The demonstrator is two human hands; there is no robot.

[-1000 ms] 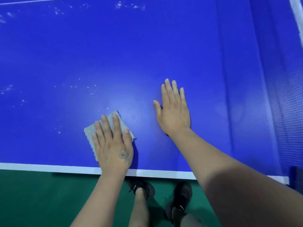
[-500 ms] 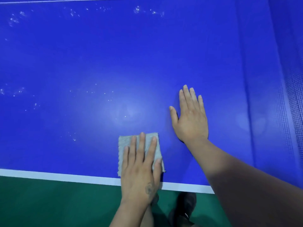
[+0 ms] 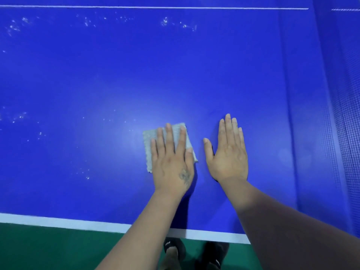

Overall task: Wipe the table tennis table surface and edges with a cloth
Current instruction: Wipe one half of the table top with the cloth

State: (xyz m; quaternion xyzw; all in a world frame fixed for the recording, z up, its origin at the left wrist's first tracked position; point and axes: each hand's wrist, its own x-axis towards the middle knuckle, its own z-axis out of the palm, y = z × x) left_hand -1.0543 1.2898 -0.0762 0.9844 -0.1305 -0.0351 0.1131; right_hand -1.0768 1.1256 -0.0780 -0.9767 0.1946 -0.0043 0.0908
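Left hand (image 3: 171, 162) is pressing flat on a small grey folded cloth (image 3: 169, 139), fingers straight and slightly spread, nothing curled round it. The cloth is lying at lower centre of the frame on the blue table tennis table top (image 3: 175, 71), mostly under the fingers, with its far edge and left side poking out past them. Its long axis is running roughly away from the person, a bit tilted.

Right hand (image 3: 228, 152) is lying palm down just beside the cloth on its right, fingers straight and together, thumb out toward the cloth, holding nothing; looks like it is bracing.

The key relation: whitish specks (image 3: 85, 174) are sitting left of the cloth at mid-left of the frame, and a second band of marks (image 3: 175, 23) is running across the top, well apart from both hands. So the dirt is lying left and forward of the left hand, which is the nearer one.

The white edge stripe (image 3: 58, 222) is running along the bottom, between the hands and the green floor (image 3: 48, 250). Dark netting (image 3: 348, 133) is showing at far right. I judge the next stroke should go leftward or outward.
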